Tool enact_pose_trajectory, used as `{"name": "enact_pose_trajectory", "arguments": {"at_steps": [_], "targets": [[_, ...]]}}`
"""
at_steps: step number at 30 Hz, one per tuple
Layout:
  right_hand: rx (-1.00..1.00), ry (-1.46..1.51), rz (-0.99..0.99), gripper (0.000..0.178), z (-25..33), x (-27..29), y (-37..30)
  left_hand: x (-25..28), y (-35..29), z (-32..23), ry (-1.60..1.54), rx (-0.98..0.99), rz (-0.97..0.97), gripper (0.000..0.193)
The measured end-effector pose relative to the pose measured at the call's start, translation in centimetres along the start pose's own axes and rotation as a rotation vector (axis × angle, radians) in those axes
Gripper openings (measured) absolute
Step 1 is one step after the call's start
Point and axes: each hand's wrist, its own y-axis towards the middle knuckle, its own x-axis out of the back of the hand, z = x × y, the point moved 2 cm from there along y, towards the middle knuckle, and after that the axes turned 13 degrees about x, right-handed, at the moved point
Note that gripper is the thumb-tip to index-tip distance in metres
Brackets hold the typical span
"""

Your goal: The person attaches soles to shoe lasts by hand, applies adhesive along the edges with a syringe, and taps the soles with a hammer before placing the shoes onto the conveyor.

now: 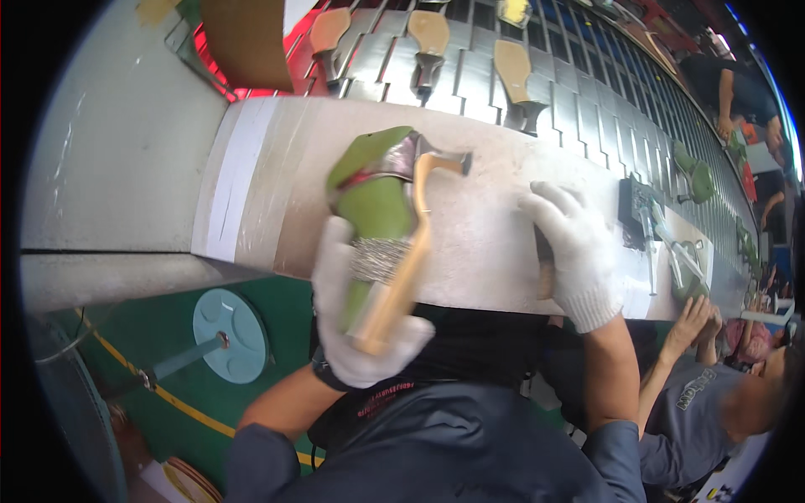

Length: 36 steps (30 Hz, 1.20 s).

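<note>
Head view: green shoe (376,210) centre-left of frame, toe down, heel end up, long axis near vertical, top leaning right; sole faces right. Left hand (340,354) wrapped round toe end from below. Right hand (580,251) right of centre over bench (478,268), fingers up-left, half-curled by dark part (544,251); can't tell if gripped.

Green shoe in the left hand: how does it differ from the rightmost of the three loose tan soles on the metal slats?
The green shoe has a green upper; the loose sole has none. The shoe is held on its side by the left hand; the loose sole lies on the metal slats. Both show a tan underside and a dark heel.
</note>
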Motion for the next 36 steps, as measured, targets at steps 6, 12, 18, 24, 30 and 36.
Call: {"name": "enact_pose_trajectory", "arguments": {"at_steps": [6, 12, 18, 24, 30, 36], "targets": [[-0.151, 0.299, -0.076, 0.045, 2.8, 1.1, -2.3, 5.2, 3.0, 3.9, -1.012, 0.721, -0.029, 0.075], [-0.641, 2.338, -0.255, 0.087, 6.4, -5.2, -3.5, 6.6, 2.5, 4.9, -1.201, 0.657, 0.375, 0.084], [-0.523, 2.369, -0.44, 0.073, 9.0, -3.1, -2.2, 2.9, 5.4, 4.6, -0.492, 0.779, 0.204, 0.076], [-0.727, 1.519, -1.139, 0.049, -3.8, -1.2, 3.3, -0.3, 5.0, 1.6, 0.541, -0.124, 0.389, 0.058], [-0.904, 0.694, -1.202, 0.043, -16.6, -1.7, 5.9, -0.5, 5.1, 1.7, 0.512, -0.132, 0.339, 0.051], [-0.748, 0.415, -1.159, 0.048, -13.0, -2.5, 7.1, -0.1, 5.0, 2.1, 0.557, -0.147, 0.367, 0.052]]}}
